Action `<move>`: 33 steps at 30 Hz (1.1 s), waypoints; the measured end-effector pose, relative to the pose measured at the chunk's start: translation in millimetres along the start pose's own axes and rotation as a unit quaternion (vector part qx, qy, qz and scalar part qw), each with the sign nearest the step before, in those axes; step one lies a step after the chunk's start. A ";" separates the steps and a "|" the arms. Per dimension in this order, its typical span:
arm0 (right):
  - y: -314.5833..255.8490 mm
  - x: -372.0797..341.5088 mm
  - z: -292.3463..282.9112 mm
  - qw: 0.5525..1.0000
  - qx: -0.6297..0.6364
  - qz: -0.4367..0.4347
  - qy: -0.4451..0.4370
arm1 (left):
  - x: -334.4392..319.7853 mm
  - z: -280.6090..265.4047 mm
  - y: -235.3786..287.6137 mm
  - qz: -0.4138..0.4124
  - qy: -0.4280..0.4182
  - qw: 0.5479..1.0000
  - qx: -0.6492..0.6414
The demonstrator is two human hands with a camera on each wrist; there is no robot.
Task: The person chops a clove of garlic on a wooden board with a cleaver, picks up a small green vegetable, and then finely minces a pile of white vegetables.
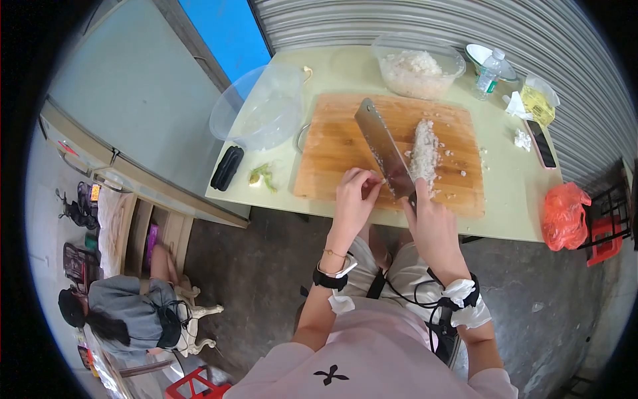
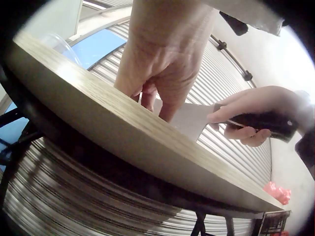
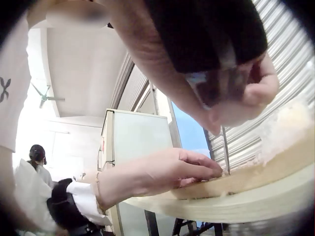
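Note:
My right hand (image 1: 432,229) grips the black handle of a cleaver (image 1: 382,143); its broad blade, flecked with white bits, stands on edge over the wooden cutting board (image 1: 332,133). Fingers bent, my left hand (image 1: 355,196) is at the board's front edge, its fingertips close beside the blade. Low over the board in the right wrist view, the left hand (image 3: 182,169) nearly meets the blade; I cannot tell whether it pinches a piece. To the right of the blade lies a long heap of finely chopped white vegetable (image 1: 424,153), with crumbs scattered around it.
Behind the board stands a clear tub (image 1: 432,83) of chopped white vegetable. At left are another clear tub (image 1: 259,126), a black case (image 1: 228,168) and a green-stemmed vegetable end (image 1: 262,176). A bottle (image 1: 490,73) and phone (image 1: 541,144) lie right. A person (image 1: 136,306) sits at left.

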State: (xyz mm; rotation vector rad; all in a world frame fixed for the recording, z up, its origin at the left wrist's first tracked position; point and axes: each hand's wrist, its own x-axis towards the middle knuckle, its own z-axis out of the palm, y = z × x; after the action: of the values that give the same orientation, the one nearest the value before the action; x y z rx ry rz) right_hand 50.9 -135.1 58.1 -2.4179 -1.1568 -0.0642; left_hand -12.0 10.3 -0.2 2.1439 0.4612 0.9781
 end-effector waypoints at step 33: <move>2.8 -4.2 -5.0 0.997 0.074 0.019 -0.013 | -0.7 -5.9 -0.9 -0.013 -0.006 1.000 -0.013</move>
State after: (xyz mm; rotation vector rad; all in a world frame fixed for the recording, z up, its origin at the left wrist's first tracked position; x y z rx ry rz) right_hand 51.0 -141.7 60.5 -2.3164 -1.0863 0.0626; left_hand -17.0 13.3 1.4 2.1149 0.4676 0.9518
